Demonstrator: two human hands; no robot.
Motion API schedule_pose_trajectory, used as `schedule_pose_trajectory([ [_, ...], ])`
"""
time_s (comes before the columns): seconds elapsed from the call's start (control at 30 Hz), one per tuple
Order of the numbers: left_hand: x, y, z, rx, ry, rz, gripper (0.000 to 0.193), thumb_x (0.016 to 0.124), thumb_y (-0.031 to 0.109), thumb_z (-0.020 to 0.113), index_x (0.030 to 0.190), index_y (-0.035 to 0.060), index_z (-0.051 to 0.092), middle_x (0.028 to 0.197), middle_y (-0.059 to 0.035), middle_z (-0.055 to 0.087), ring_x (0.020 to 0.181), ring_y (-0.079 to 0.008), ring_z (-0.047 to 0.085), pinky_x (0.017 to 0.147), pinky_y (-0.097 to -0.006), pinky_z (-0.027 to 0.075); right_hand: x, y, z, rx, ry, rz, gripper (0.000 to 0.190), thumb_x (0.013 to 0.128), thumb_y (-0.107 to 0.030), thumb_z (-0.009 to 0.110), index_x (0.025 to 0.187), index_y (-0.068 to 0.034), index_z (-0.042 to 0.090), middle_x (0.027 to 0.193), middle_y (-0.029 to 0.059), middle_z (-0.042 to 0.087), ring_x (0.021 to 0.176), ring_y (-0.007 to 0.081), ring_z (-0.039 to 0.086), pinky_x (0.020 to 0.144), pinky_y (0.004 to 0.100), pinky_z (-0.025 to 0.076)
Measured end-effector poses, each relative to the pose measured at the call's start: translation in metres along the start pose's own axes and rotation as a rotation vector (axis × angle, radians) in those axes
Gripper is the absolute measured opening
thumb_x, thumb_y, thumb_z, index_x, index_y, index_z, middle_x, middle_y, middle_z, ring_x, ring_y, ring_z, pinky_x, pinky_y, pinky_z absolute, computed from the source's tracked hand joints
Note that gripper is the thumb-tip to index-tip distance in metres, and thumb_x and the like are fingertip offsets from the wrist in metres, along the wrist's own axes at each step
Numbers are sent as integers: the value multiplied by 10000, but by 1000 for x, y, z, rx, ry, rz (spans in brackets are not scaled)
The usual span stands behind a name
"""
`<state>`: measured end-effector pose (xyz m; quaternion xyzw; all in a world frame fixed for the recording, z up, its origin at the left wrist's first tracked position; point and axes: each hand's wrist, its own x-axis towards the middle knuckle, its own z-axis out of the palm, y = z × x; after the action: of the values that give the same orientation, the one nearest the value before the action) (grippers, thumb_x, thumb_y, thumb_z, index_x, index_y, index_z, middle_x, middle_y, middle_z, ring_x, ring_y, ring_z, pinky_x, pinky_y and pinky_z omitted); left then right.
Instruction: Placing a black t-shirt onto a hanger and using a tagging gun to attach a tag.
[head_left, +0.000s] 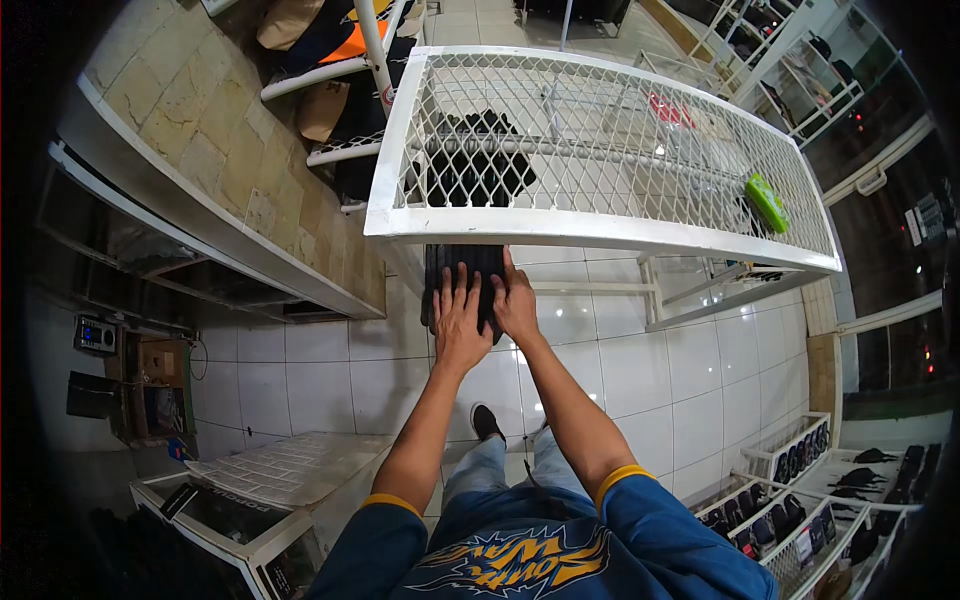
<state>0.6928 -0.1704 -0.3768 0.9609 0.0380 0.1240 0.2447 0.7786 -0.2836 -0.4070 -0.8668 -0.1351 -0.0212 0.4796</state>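
Black hanging garments (480, 169), perhaps trousers, show through the mesh at the left end of a white metal rack (600, 229). Their lower front, a ribbed-looking stack of dark folds (459, 255), comes out below the rack's near edge. My left hand (459, 319) lies on this dark fabric with its fingers spread, pointing away from me. Along the fabric's right edge rests my right hand (516, 304), its thumb towards the left hand and its index finger stretched up to the frame. The other right fingers are partly hidden.
A bright green packet (766, 203) lies on the mesh top at right. A stone-tiled counter (225, 142) runs along the left. Glass display cases (247, 517) stand low left, and shelves of dark goods (772, 517) low right. White tiles (630, 375) cover the floor.
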Motion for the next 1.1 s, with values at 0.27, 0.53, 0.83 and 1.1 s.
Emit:
schedule_pose_trajectory([
  [0.27, -17, 7, -4, 30, 18, -32, 830, 815, 78, 694, 1582, 72, 377, 1697, -195, 198, 1558, -439, 175, 1223, -575, 248, -29, -10, -9, -103, 117, -140, 658, 943, -62, 607, 1572, -107, 418, 1231, 241, 593, 1131, 424, 585, 991, 464, 484],
  [0.53, -80, -6, 9, -142, 31, -101, 695, 875, 19, 611, 1544, 52, 427, 1545, -238, 463, 1444, -445, 406, 1197, -501, 333, -86, -9, -29, -36, 53, -149, 563, 892, 14, 629, 1443, -89, 572, 1185, 198, 603, 1087, 367, 630, 973, 406, 523],
  [0.83, -154, 30, -31, -252, 173, -378, 577, 881, 39, 641, 1447, 48, 526, 1307, -203, 643, 1236, -408, 575, 1064, -472, 455, -138, -50, -63, 177, -233, -174, 443, 904, 9, 667, 1331, -106, 655, 1149, 151, 607, 906, 254, 678, 746, 350, 594],
  [1.1, -227, 81, -96, -162, 516, -650, 485, 898, 54, 659, 1378, 55, 588, 1182, -160, 717, 1129, -376, 652, 999, -459, 505, -145, -137, -77, 360, -543, -424, 332, 917, -9, 660, 1237, -87, 701, 1109, 127, 619, 814, 230, 678, 717, 331, 550],
])
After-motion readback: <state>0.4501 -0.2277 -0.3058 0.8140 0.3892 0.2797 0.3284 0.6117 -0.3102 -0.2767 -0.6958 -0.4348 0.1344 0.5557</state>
